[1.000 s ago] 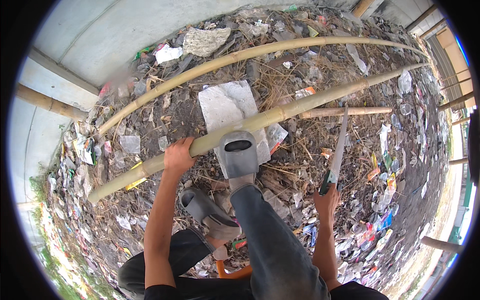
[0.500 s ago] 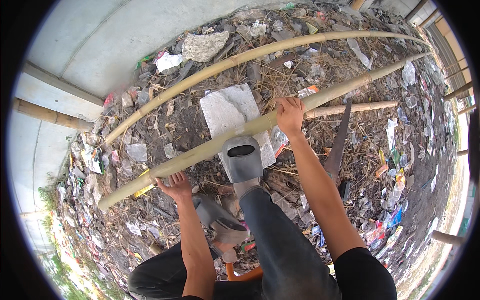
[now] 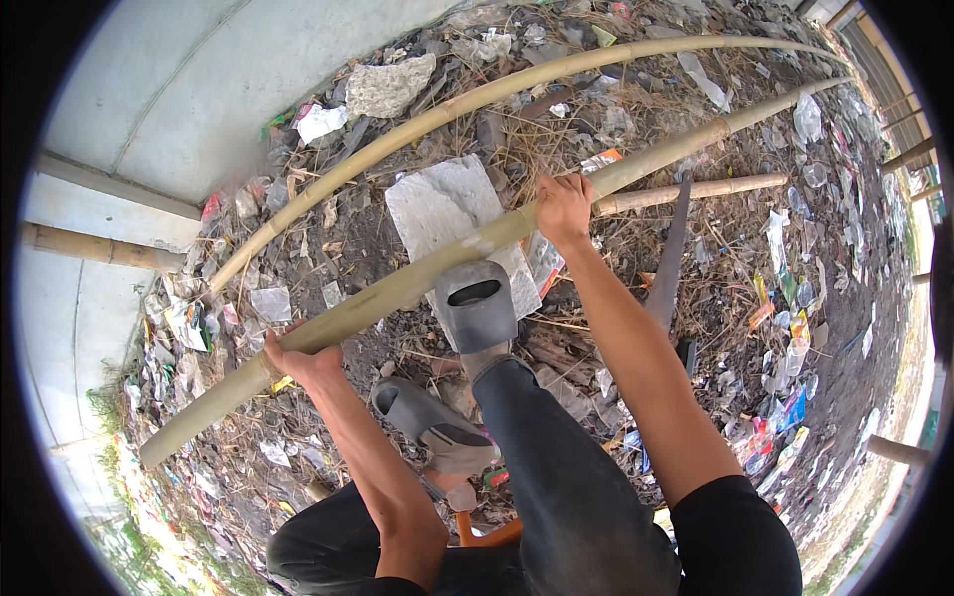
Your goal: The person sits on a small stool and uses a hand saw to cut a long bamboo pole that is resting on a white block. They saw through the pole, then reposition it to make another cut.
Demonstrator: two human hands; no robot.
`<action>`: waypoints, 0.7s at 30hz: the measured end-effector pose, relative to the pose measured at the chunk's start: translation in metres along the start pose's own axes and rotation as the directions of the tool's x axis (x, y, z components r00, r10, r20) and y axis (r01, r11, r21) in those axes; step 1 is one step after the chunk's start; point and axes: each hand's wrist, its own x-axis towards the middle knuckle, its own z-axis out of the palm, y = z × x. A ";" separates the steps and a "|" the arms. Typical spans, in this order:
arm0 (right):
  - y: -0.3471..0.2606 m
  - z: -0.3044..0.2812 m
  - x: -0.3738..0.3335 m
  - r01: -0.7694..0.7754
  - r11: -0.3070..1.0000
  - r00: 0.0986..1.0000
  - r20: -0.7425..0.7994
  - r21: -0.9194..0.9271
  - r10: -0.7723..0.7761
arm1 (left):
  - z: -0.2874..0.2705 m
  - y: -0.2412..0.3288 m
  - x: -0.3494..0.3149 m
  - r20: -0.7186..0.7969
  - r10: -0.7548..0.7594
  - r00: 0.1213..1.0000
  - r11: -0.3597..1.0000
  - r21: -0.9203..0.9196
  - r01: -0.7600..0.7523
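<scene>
A long greenish bamboo pole [image 3: 388, 298] slants from the lower left to the far right, passing over a flat whitish stone slab [image 3: 427, 209]. Near its left end my left hand [image 3: 306, 360] grips it, thumb on the near side and fingers wrapped beneath or behind. My right hand [image 3: 564, 209] is closed over the pole right of the slab, knuckles up. One grey slide sandal [image 3: 477, 318], on my foot, stands on the slab against the pole's near edge. To the right of my right forearm lies a handsaw [image 3: 669, 263], its blade pointing away; its handle is hidden.
A second, yellower bamboo pole [image 3: 437, 114] curves across the ground farther back. A shorter bamboo piece [image 3: 696, 193] lies beyond the saw. Plastic litter and dry straw cover the soil. A rough stone [image 3: 390, 87] lies near the pale wall [image 3: 169, 89]. My other sandal [image 3: 427, 412] rests nearer.
The pole has slid toward the lower left, its near end reaching farther out. My left hand has moved left and now wraps round it; my right hand has shifted slightly left with it.
</scene>
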 end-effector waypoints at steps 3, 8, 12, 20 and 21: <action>0.001 0.001 0.000 0.016 1.000 1.000 -0.024 -0.002 -0.016 | 0.015 0.005 -0.028 -0.008 0.025 1.000 0.999 0.022 -0.025; 0.005 0.001 0.000 -0.004 0.999 1.000 0.010 -0.035 0.004 | 0.031 0.007 -0.059 0.014 0.140 0.990 0.989 -0.043 -0.140; 0.011 0.007 0.000 -0.035 0.999 0.999 -0.027 -0.003 0.035 | 0.040 0.007 -0.088 0.056 0.207 0.977 0.977 -0.068 -0.203; 0.026 0.013 0.000 -0.060 0.998 0.998 0.022 0.023 0.059 | 0.113 -0.015 -0.240 0.547 0.327 0.771 0.922 -0.005 -0.388; 0.036 0.014 0.001 -0.079 0.996 0.996 0.041 0.048 0.077 | 0.127 -0.024 -0.247 0.593 0.346 0.727 0.900 0.008 -0.435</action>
